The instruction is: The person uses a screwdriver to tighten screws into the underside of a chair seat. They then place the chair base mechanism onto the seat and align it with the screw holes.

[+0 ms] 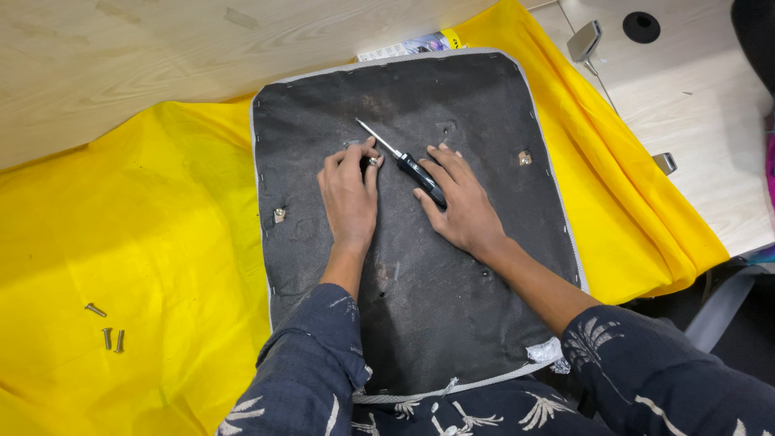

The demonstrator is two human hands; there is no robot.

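A dark fabric-covered seat panel (pixel 452 274) with a grey stapled edge lies upside down on a yellow cloth (pixel 145 218). My left hand (pixel 349 196) rests flat on the panel, its fingertips pinching a small metal fastener (pixel 373 161). My right hand (pixel 458 202) lies beside it, with a black-handled screwdriver (pixel 408 163) under its fingers, the shaft pointing up-left. Metal nuts sit in the panel at the left (pixel 279 215) and right (pixel 525 157).
Three loose screws (pixel 109 329) lie on the yellow cloth at the lower left. The cloth covers a pale wooden table (pixel 121 56). A metal bracket (pixel 584 40) and a round black hole (pixel 641 27) are on the desk at the upper right.
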